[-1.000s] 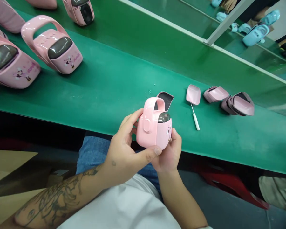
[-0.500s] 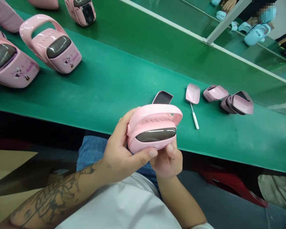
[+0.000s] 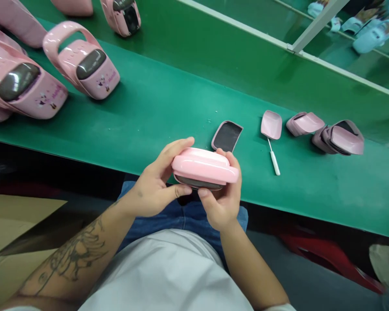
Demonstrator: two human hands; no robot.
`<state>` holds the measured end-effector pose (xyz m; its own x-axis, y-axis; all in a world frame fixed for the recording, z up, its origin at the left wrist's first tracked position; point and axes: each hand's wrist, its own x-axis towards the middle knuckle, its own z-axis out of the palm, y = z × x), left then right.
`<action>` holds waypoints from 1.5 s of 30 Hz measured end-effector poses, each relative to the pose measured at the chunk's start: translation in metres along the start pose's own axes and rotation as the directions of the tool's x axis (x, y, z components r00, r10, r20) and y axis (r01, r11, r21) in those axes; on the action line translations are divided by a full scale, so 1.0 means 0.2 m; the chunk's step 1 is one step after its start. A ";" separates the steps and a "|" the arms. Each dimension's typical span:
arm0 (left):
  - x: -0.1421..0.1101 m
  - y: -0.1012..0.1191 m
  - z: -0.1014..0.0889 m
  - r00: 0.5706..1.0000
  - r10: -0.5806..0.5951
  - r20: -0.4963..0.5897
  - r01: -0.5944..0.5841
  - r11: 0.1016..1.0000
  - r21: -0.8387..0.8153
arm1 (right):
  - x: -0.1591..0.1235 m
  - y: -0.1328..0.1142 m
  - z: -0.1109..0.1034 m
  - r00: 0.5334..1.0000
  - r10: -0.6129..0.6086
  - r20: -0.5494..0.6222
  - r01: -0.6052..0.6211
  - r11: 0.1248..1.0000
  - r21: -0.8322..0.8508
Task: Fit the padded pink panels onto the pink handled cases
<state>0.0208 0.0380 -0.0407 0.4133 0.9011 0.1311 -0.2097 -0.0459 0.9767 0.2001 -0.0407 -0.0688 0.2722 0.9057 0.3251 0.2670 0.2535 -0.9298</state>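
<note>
Between my two hands is a pink plastic housing with a carry handle, seen mostly from above; a dark glossy window shows as a thin strip along its near side. My left hand grips its left end, thumb on the near side and fingers at the back. My right hand holds the right end, thumb at the front, fingers behind. Just beyond lies a pink cover with a dark lining. A smaller pink cover and a white-handled screwdriver lie to the right.
Stacked pink covers and a second stack stand on the green bench at right. Finished-looking pink housings crowd the left. A metal-framed glass partition runs behind, with light-blue housings beyond it.
Both hands have tilted the pink housing so its handle top faces me and the dark window is mostly hidden. My right fingers now wrap round its far side. The view has shifted slightly.
</note>
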 end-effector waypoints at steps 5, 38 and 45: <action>0.18 -0.08 -0.16 0.991 -0.069 -0.116 0.027 0.945 -0.327 | -0.03 0.00 0.20 1.000 0.020 0.012 -0.017 0.973 -0.232; -0.04 -0.15 -0.35 0.964 -0.022 -0.264 0.022 1.000 -0.002 | 0.08 -0.04 0.24 0.991 0.020 0.135 -0.008 0.996 -0.083; -0.09 -0.10 -0.34 0.954 -0.029 -0.300 0.040 0.999 0.030 | 0.06 -0.08 0.27 0.976 -0.154 0.157 0.192 0.946 -0.262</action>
<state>-0.0424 0.0530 -0.0744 0.1346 0.9899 0.0453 -0.1662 -0.0226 0.9858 0.1496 -0.0159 -0.0587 0.0795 0.8976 0.4336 0.5467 0.3245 -0.7719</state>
